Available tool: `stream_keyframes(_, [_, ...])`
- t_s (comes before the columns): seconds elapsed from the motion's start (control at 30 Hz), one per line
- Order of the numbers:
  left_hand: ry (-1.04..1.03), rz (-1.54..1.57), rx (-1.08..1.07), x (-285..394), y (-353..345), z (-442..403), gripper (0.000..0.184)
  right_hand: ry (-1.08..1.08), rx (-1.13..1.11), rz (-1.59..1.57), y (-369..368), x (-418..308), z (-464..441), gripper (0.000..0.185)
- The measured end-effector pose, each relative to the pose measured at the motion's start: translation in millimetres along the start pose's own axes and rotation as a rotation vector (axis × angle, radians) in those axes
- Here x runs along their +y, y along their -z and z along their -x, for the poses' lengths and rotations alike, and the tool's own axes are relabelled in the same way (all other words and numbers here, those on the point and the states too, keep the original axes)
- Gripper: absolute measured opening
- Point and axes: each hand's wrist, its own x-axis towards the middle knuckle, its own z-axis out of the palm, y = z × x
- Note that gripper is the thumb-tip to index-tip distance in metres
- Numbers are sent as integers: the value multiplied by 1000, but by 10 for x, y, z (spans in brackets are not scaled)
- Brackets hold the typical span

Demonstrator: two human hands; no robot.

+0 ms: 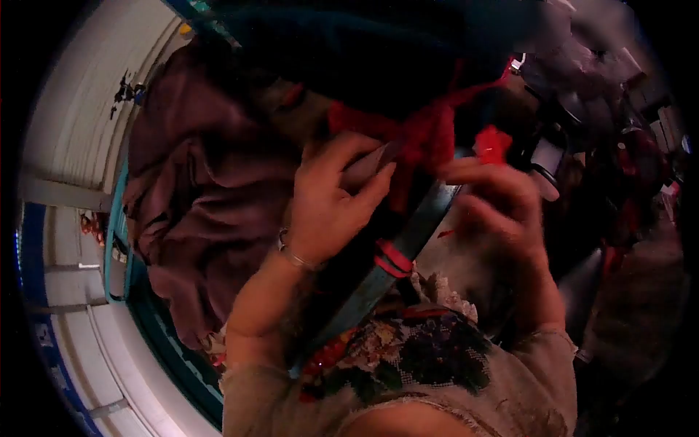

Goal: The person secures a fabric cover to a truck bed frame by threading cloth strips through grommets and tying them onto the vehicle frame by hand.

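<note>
My left hand [338,191], with a bracelet at the wrist, is closed on a small flat grey piece [366,164] between thumb and fingers. Right of it, my right hand [499,200] is raised and blurred, its fingers curled near the upper end of a long metal bar [429,211]. Whether those fingers hold anything is unclear. The bar slants down toward my body and has a red band [393,258] around it. Red cloth [429,131] lies just beyond both hands, and a bright red piece [492,144] shows above my right hand.
A heap of brownish-purple cloth [211,182] fills the left side, beside a teal frame [120,233] and a pale slatted surface [80,131]. Dark fabric [349,44] spans the top. Dim, cluttered objects, including a black-rimmed item [547,154], stand at the right.
</note>
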Motion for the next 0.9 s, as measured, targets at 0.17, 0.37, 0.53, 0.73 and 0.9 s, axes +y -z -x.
stream_keyframes(0.17, [-10, 25, -15, 10, -16, -2, 18, 86, 142, 387, -429, 288, -124, 35])
stream_keyframes(0.37, [129, 196, 15, 125, 20, 18, 18, -150, 168, 19, -566, 281, -147, 13])
stream_keyframes(0.53, [-5, 140, -56, -62, -29, 97, 19, -189, -58, 158, -325, 71, 79, 10])
stream_keyframes(0.73, [-158, 59, -209, -96, -17, 124, 21, -105, -69, 164, -161, 16, 290, 10])
stream_keyframes(0.9, [-204, 9, -170, -38, 4, 153, 22, -226, -83, 87, -145, -73, 364, 18])
